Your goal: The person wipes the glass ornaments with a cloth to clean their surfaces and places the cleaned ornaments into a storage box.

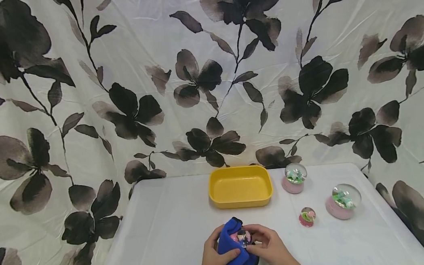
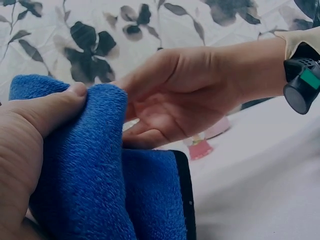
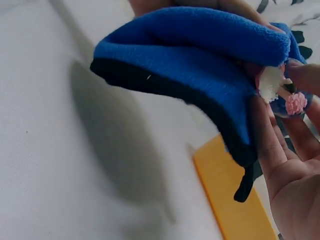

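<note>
A blue cloth [image 1: 238, 264] with a black edge is bunched in my left hand [image 1: 213, 256], whose thumb presses on its fold. Partly wrapped in the cloth is a small snow globe [image 1: 243, 238] with tiny figures and a pink part inside. My right hand [image 1: 273, 248] pinches that globe from the right with fingers and thumb. In the right wrist view, a pink flower-like ball [image 3: 296, 103] shows through its clear side between the fingers, and the cloth [image 3: 185, 60] covers the rest. The left wrist view hides the globe behind the cloth [image 2: 85, 165].
A yellow tray [image 1: 242, 204] sits at the back of the white table [image 1: 166, 216]. To its right stand a snow globe on a pink base [image 1: 293, 186], a larger pink-based one [image 1: 340, 209] and a tiny red-based one [image 1: 307, 220]. A floral curtain [image 1: 211, 120] hangs behind.
</note>
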`<state>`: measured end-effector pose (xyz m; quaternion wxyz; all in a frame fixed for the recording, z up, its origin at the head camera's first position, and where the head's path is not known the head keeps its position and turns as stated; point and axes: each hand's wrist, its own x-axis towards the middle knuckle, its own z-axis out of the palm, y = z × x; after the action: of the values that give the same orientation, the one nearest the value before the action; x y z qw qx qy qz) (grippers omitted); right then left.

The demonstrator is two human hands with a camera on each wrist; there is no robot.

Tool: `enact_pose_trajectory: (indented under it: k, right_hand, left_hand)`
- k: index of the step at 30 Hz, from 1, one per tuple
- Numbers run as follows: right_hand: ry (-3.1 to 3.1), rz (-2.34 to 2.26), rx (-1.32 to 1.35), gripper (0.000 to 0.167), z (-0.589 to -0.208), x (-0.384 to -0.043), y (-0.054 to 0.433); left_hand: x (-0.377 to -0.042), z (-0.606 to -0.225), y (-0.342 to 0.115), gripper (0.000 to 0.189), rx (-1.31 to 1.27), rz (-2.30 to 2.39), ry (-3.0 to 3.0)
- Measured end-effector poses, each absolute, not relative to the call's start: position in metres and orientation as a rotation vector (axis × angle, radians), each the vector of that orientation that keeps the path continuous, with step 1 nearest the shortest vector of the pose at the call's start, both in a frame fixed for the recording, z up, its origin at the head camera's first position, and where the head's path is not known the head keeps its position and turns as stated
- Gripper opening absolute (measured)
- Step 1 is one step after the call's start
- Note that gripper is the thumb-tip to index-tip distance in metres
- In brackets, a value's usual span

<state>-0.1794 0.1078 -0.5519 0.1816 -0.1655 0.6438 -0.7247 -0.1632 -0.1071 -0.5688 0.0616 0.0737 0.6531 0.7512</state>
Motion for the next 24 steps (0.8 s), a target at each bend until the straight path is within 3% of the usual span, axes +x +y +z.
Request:
enact_pose_trajectory:
  k: [11, 19, 24]
  right_hand:
    - [1.787, -2.106, -0.312, 0.042, -0.5529, -0.179, 0.1072]
    - [1.739, -2.122, -0.324, 0.053, -0.5527, -0.1763, 0.1104]
    - [1.748, -2.124, -0.33, 0.05, -0.5527, -0.1765, 0.1105]
  left_hand:
    - [-0.1603, -0.5706, -0.1035, 0.06, 0.252, 2.263, 1.997]
    - [-0.1633, -0.5712, -0.1016, 0.062, 0.233, 2.246, 2.013]
    - [-0.1637, -0.5685, -0.0996, 0.061, 0.256, 2.22, 2.051]
